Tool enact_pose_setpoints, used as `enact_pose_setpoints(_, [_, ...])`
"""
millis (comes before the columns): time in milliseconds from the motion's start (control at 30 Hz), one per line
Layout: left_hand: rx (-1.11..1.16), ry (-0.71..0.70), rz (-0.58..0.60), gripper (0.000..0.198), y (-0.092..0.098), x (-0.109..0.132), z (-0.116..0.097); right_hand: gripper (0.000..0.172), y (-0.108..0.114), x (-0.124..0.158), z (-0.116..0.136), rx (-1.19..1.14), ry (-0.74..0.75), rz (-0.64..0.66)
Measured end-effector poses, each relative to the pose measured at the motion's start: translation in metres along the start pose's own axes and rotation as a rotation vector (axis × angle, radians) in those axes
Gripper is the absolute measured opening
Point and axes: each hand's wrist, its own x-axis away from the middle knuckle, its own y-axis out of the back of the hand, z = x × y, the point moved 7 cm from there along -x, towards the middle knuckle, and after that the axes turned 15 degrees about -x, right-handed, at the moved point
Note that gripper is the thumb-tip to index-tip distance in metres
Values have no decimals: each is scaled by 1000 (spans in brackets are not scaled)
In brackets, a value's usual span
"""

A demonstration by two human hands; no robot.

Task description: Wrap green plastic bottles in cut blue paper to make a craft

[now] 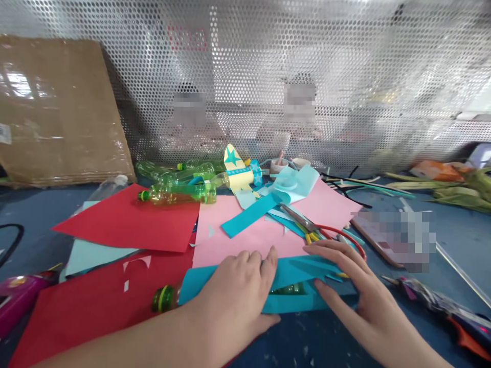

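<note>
In the head view a green plastic bottle lies on its side in the foreground, its neck and cap pointing left. Blue paper is wrapped around its body, and a gap in the wrap shows green plastic. My left hand is closed over the middle of the wrapped bottle, thumb on the near side. At the right end, where the paper is cut into strips, my right hand curves around the blue paper, thumb and fingers on either side. Red-handled scissors lie just beyond.
Pink paper and red paper spread over the blue table. Behind lie green bottles and a yellow paper-decorated bottle. A phone and a wrapped tool are right, a purple glue gun left. Cardboard leans behind.
</note>
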Motion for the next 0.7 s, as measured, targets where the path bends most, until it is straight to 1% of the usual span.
enact_pose_setpoints(167, [40,39,22,88,1,0,6,36,6,-1,-7,-109,-91,-69])
enact_pose_setpoints(233, [66,56,40,88,0,0,10,38,5,-1,-10,-160,-135,-67])
enact_pose_setpoints(367, [142,73,34,88,0,1,15,41,1,0,-13,-257,-189,-33])
enact_pose_setpoints(467, [157,89,40,86,1,2,17,42,-1,2,-13,-334,-231,-16])
enact_pose_setpoints(567, [173,129,33,83,0,2,26,47,-2,3,-12,-461,-254,-33])
enact_pose_setpoints(700, [267,148,-21,84,0,1,42,53,-3,2,-17,-640,-266,-107])
